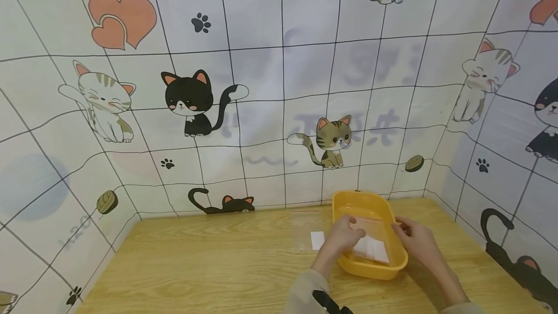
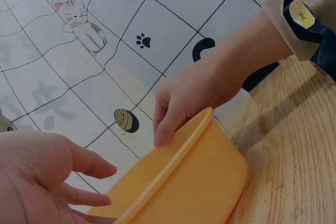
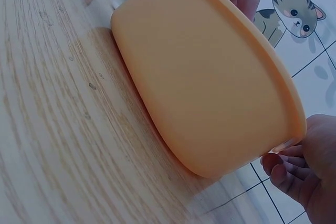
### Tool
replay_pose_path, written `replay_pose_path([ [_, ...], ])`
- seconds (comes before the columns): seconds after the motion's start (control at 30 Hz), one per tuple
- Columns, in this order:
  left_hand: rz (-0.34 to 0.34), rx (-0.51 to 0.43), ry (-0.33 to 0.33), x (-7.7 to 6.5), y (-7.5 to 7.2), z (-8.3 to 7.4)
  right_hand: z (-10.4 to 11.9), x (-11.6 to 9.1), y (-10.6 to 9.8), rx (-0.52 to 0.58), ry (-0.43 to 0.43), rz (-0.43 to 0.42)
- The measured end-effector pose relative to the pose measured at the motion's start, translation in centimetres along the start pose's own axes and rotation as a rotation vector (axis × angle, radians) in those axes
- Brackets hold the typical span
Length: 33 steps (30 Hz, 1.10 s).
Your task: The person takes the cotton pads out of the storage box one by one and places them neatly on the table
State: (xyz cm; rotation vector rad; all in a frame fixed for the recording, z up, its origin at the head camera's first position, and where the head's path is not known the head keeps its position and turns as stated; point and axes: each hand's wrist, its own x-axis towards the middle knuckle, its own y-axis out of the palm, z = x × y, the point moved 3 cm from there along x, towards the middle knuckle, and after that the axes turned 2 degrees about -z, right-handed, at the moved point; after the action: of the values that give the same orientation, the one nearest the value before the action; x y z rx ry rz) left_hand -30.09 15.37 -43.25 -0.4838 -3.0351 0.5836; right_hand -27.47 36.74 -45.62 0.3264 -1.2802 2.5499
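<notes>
A yellow plastic basin [image 1: 372, 271] stands at the right of the wooden table, with clear zip bags bearing white patches [image 1: 370, 248] inside it. My left hand [image 1: 346, 234] is over the basin's left side, thumb and fingers apart; in the left wrist view the left hand [image 2: 39, 177] shows a gap between thumb and fingers. Whether its fingertips touch the bags is hidden. My right hand [image 1: 416, 241] pinches the basin's right rim, thumb inside; the right wrist view shows the right hand's [image 3: 307, 174] curled fingers under the rim.
A flat clear zip bag [image 1: 302, 231] with a white square lies on the table [image 1: 196, 260] just left of the basin. Walls covered in a cat-print grid sheet [image 1: 261, 86] enclose the table at the back and both sides.
</notes>
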Motion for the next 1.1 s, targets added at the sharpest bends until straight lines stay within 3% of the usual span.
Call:
replay_pose_path([
  [0.37, -0.008, -0.098, -0.034, 0.06, 0.47, 0.16, -0.14, -0.01, -0.1, -0.005, 0.004, 0.001],
  [0.9, -0.022, -0.167, -0.038, 0.15, 0.79, 0.08, 0.26, -0.15, -0.14, 0.011, -0.068, -0.077],
  [1.1, -0.021, -0.209, -0.063, 0.19, 0.95, 0.21, 0.29, -0.12, -0.07, 0.006, -0.056, -0.06],
])
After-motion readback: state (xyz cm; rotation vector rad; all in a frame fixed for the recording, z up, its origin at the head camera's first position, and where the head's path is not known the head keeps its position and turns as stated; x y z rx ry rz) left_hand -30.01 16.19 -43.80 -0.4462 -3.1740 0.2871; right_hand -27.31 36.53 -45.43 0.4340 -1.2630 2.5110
